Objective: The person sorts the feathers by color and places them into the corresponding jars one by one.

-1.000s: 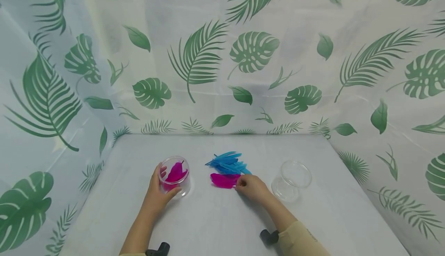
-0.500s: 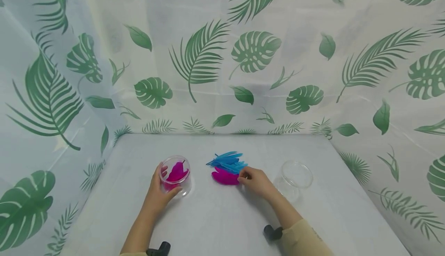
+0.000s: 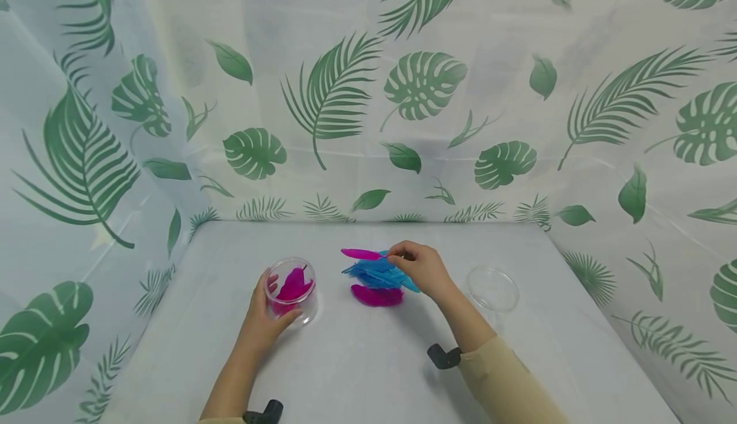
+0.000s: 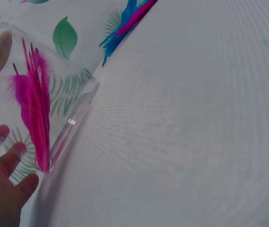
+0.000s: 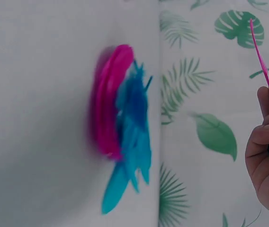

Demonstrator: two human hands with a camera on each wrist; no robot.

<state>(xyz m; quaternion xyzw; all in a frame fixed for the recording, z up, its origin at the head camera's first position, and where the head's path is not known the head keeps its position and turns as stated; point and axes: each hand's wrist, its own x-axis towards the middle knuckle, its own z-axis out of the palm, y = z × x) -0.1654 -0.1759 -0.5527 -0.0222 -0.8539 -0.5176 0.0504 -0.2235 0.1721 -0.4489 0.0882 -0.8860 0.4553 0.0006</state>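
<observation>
My left hand (image 3: 266, 321) grips a clear plastic jar (image 3: 308, 312) by its side, thumb in front and fingers behind. Several magenta feathers (image 4: 36, 109) stand inside it, quills up. A single magenta feather (image 3: 359, 254) is pinched by its quill end between the thumb and fingers of my right hand (image 3: 420, 267), raised over the pile. Beneath it lie blue feathers (image 3: 382, 274) in a loose heap. More magenta feathers (image 5: 108, 106) lie along the near side of that heap.
A second clear jar (image 3: 492, 288) stands on the right, partly behind my right forearm. The white table (image 3: 345, 366) ends at a leaf-printed sheet (image 3: 345, 194) at the back, with sheets at both sides too.
My right hand has lifted one magenta feather off the pile, moving up and away toward the back. My left hand and its jar have stayed in place.
</observation>
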